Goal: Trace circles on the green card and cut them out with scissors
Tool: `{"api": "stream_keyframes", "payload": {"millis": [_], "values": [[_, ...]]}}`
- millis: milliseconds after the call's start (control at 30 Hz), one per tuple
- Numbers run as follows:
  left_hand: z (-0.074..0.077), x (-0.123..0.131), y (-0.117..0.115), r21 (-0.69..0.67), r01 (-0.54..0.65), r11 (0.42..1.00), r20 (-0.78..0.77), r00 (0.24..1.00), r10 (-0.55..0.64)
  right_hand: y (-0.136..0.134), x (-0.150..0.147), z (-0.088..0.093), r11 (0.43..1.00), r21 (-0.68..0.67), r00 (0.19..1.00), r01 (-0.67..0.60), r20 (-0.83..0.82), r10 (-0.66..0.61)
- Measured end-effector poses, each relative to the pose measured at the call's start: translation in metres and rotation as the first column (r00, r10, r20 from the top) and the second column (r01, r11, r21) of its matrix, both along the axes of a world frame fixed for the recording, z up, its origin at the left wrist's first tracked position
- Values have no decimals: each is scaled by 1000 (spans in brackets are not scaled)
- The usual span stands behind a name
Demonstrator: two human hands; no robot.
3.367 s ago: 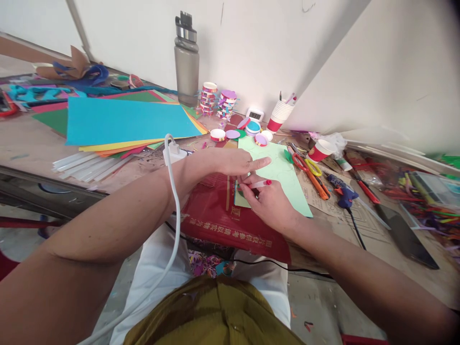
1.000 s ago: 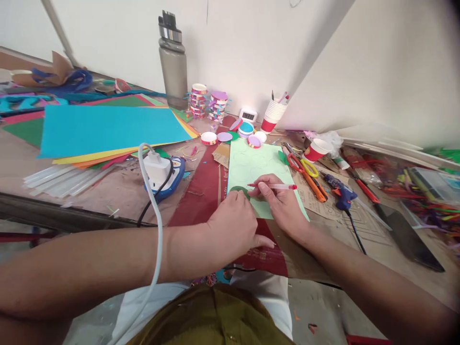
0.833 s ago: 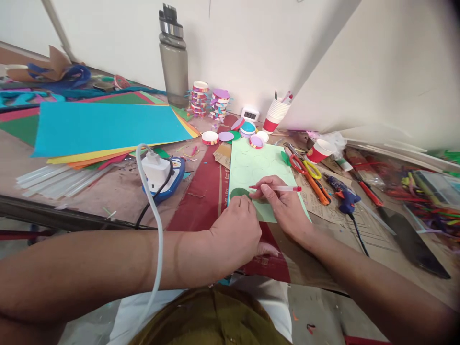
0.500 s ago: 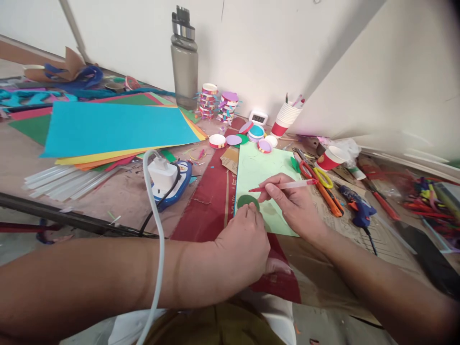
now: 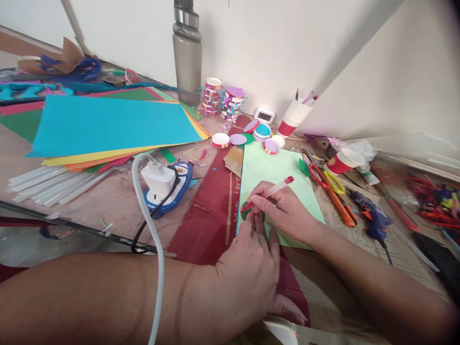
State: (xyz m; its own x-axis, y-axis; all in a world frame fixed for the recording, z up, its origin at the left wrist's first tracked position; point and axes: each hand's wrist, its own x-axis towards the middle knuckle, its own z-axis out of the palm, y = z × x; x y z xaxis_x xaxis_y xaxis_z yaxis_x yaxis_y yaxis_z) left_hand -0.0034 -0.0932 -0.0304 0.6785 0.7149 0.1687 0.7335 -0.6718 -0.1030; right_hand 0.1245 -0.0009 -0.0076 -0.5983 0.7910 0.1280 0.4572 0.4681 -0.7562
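Observation:
A red gel pen [image 5: 276, 188] with a pale see-through barrel is pinched in my right hand [image 5: 287, 208]; its red tip points down to the left at a dark green paper disc [image 5: 247, 209]. The disc lies on a light green sheet [image 5: 291, 167], near its left edge. My left hand [image 5: 251, 266] rests with its outstretched fingertips on the disc, thumb spread away from the fingers. Both hands partly cover the disc, so the exact contact of the pen tip is hard to see. Faint circle outlines show on the upper part of the sheet.
Coloured paper sheets [image 5: 115, 122], glue sticks [image 5: 50, 184] and a power strip [image 5: 172, 191] with a white cable lie left. Behind stand a bottle [image 5: 187, 62], decorated cup stacks [image 5: 212, 98], a clock [image 5: 264, 115] and pen-holding cups [image 5: 294, 117]. Scissors [image 5: 318, 175], a cutter [image 5: 341, 208] and a glue gun [image 5: 373, 218] lie right.
My right hand has brought the pen down and left to the disc, with the barrel now steeper. My left fingers have stretched out more. The view has shifted slightly.

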Motion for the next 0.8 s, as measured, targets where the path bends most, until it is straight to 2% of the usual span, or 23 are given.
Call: {"api": "stream_keyframes", "payload": {"millis": [200,367,800], "values": [[-3,-1,0,59,16,998,22,1000,-18,1,-1,2,1000,16,1000,-14,27,14],[-1,-2,-1,58,16,998,26,1000,-18,0,-2,3,999,33,999,-19,41,17],[-2,-1,-1,87,2,996,40,999,-5,-1,-3,-2,996,52,996,73,48,-76]]}}
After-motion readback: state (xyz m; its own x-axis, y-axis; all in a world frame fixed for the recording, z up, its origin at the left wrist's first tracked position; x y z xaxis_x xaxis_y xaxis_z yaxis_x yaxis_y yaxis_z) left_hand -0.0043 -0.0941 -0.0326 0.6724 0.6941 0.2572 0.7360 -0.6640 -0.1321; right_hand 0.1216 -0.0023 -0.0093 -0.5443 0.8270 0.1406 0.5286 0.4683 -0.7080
